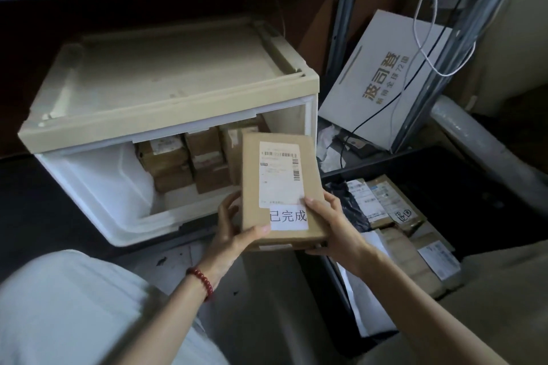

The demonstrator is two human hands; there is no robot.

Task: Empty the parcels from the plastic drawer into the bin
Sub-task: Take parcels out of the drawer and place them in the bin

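One cardboard parcel is out of the drawer and up in both hands, so the job reads as partway through: some parcels have reached the bin, a good few have not. The left hand grips the parcel's near left corner, thumb laid over the top face and fingers curled along the edge. The right hand grips the near right side, thumb on the white shipping label and fingers tucked beneath. The parcel is tilted up toward the camera and hangs between the two containers, resting in neither.

Beyond and to the left of the left hand, the white plastic drawer stands pulled out of its beige housing. Its near part is bare white plastic, and a stack of brown boxes is packed at the back, beyond the held parcel (how many sit behind it I cannot tell). To the right of the right hand and lower sits the black bin, with labelled cardboard parcels and a black poly mailer already lying in it. What remains, I judge, is to drop this one in to the right and go back for the stack
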